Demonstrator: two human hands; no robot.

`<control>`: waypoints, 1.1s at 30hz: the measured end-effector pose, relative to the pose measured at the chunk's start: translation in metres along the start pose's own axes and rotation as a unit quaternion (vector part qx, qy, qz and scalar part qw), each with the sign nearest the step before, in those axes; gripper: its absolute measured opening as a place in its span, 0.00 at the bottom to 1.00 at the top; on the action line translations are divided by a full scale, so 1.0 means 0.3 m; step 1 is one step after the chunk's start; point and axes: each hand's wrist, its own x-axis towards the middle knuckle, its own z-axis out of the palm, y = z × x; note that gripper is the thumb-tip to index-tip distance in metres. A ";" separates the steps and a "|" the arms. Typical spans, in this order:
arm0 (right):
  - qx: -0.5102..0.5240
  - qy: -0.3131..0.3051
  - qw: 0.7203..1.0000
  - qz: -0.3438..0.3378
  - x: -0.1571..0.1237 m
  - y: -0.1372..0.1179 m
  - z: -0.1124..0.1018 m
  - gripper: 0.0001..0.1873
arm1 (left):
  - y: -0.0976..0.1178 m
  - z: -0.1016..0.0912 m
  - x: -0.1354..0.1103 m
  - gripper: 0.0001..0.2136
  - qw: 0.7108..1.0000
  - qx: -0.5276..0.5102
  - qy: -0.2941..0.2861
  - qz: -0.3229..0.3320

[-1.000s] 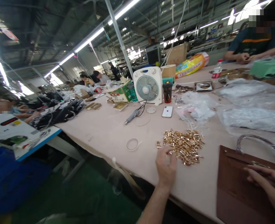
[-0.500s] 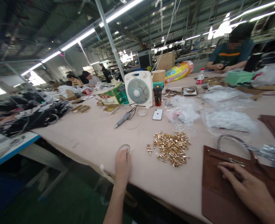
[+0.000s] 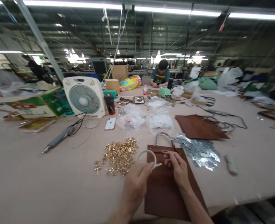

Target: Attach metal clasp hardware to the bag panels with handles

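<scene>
My left hand (image 3: 137,182) is closed around a narrow roll of pale tape (image 3: 154,157), whose loose end sticks out to the right. It is just above the left edge of a brown leather handbag (image 3: 162,197) lying flat, its handle (image 3: 162,133) pointing away from me. Over the bag's upper part, my right hand (image 3: 179,169) has its fingers curled together, close to a small metal clasp (image 3: 165,151). Whatever is between those fingertips is too small to make out. A pile of gold metal fittings (image 3: 121,155) lies left of the bag.
Silvery strips (image 3: 198,151) and brown leather pieces (image 3: 200,127) lie right of the bag. Farther back are plastic bags (image 3: 160,121), a phone (image 3: 110,123), a fan (image 3: 85,98) and a corded electric screwdriver (image 3: 58,139). A co-worker (image 3: 160,76) sits across the table.
The view has swung right. My left hand has lifted the tape roll off the table and brought it to the handbag. My right hand's fingers have curled in beside the clasp.
</scene>
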 end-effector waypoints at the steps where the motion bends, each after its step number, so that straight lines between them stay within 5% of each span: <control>1: 0.015 0.025 1.000 -0.005 0.003 0.003 -0.011 0.23 | 0.010 0.043 0.043 0.16 1.000 -0.006 -0.014 0.009; 5: 0.033 0.095 0.994 -0.033 0.014 0.021 -0.050 0.20 | 0.007 0.171 0.152 0.16 0.998 -0.027 -0.042 0.033; 9: 0.005 0.086 0.994 -0.069 0.014 0.022 -0.057 0.16 | -0.016 0.226 0.172 0.16 0.997 -0.041 -0.043 0.046; 20: -0.241 -0.033 0.948 -0.206 0.004 -0.011 -0.059 0.14 | -0.061 0.249 0.124 0.18 0.996 -0.011 -0.055 0.065; 33: -0.300 -0.091 0.936 -0.159 -0.012 0.033 -0.083 0.09 | -0.063 0.249 0.118 0.18 0.992 -0.034 -0.113 0.047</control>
